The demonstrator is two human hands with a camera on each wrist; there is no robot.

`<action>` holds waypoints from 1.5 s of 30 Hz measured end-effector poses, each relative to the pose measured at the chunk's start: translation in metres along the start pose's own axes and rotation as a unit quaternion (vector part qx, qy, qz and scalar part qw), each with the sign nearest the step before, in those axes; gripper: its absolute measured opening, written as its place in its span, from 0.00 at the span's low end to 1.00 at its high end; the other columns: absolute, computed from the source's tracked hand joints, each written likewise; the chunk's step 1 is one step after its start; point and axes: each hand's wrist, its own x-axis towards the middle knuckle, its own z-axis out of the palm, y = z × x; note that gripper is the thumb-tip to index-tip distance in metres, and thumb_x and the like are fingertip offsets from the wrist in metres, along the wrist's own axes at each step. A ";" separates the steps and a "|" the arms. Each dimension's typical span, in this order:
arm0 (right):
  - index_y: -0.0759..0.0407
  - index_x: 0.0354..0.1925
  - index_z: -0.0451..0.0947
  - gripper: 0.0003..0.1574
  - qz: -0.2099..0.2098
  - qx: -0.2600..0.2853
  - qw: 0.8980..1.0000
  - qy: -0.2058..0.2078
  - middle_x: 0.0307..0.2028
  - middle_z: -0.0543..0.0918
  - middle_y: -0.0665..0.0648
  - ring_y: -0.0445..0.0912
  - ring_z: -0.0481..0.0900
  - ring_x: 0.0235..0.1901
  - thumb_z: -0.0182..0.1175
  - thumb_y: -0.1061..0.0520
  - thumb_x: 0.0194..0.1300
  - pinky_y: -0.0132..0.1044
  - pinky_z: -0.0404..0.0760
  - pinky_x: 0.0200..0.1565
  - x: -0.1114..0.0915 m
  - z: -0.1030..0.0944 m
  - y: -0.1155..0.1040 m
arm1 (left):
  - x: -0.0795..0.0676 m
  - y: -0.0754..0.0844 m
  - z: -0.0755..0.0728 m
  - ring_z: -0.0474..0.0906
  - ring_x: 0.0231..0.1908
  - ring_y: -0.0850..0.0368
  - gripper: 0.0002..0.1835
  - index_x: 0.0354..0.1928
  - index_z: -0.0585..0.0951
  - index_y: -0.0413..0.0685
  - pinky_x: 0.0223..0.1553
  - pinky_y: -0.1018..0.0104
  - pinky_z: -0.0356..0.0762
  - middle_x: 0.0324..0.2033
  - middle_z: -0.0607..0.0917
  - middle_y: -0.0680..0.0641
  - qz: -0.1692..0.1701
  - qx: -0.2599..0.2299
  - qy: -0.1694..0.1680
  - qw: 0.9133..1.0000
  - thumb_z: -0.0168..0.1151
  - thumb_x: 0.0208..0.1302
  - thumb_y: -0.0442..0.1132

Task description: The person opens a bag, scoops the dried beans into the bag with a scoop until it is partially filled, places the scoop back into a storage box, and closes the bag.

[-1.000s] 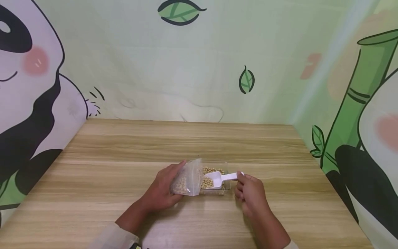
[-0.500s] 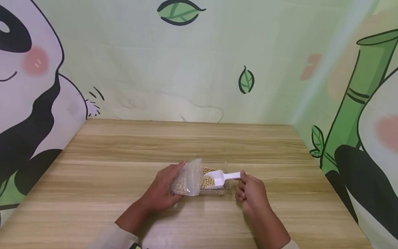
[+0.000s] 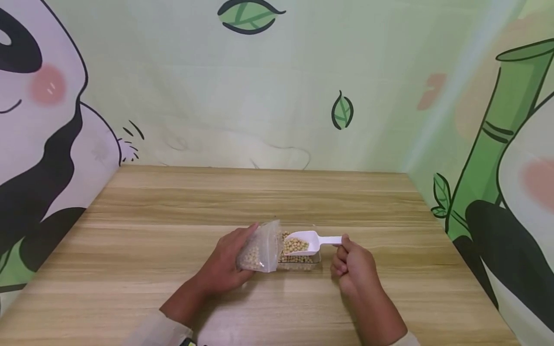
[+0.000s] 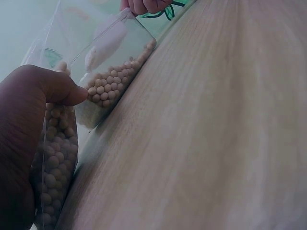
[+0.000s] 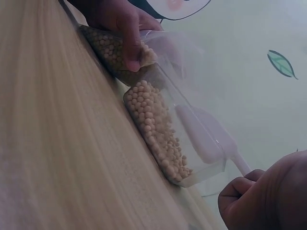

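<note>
My left hand (image 3: 227, 264) grips a clear zip bag (image 3: 270, 250) partly filled with soybeans, its mouth facing right over the left end of a clear plastic box (image 5: 206, 175). More soybeans (image 5: 153, 129) lie in that box, heaped along its bottom. The right hand (image 3: 357, 271) pinches the handle end of a white scoop (image 3: 314, 242). Soybeans fill the front part of the scoop, which sits level over the box with its tip at the bag's mouth. In the left wrist view, the left thumb (image 4: 67, 92) presses against the bag's near side.
Box and bag rest on a wood-grain table (image 3: 173, 206). Behind it stands a pale green wall (image 3: 195, 96) printed with leaves, pandas and bamboo.
The scoop has risen from among the box's beans and shifted slightly right and away from me, with the right hand following. The left hand and the bag have stayed put.
</note>
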 end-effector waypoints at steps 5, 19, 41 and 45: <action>0.54 0.29 0.77 0.31 -0.008 0.023 1.000 -0.011 0.12 0.58 0.42 0.36 0.57 0.15 0.39 0.51 0.90 0.29 0.58 0.23 0.000 -0.001 -0.004 | 0.004 0.009 -0.006 0.83 0.58 0.49 0.56 0.83 0.67 0.44 0.59 0.41 0.78 0.61 0.86 0.44 0.013 0.011 0.011 1.000 0.79 0.48 0.41; 0.55 0.28 0.76 0.30 -0.031 0.071 0.996 -0.042 0.13 0.56 0.43 0.38 0.56 0.14 0.41 0.51 0.90 0.30 0.52 0.25 -0.004 0.000 -0.009 | -0.009 -0.017 0.009 0.79 0.67 0.53 0.60 0.88 0.58 0.62 0.67 0.35 0.73 0.69 0.81 0.52 -0.052 0.010 -0.040 0.998 0.79 0.53 0.46; 0.50 0.21 0.51 0.32 -0.090 -0.019 0.963 -0.255 0.18 0.48 0.51 0.37 0.54 0.16 0.44 0.56 0.88 0.36 0.46 0.28 -0.021 0.017 0.010 | 0.008 0.025 -0.014 0.83 0.59 0.45 0.55 0.82 0.67 0.43 0.60 0.34 0.77 0.61 0.85 0.43 -0.040 0.016 -0.024 0.999 0.78 0.47 0.37; 0.53 0.23 0.48 0.33 -0.107 -0.045 0.944 -0.308 0.18 0.48 0.53 0.38 0.54 0.17 0.46 0.55 0.89 0.38 0.47 0.28 -0.023 0.017 0.015 | 0.004 0.015 -0.008 0.82 0.59 0.48 0.58 0.83 0.66 0.47 0.60 0.36 0.76 0.61 0.85 0.44 -0.026 0.008 -0.009 1.000 0.79 0.46 0.39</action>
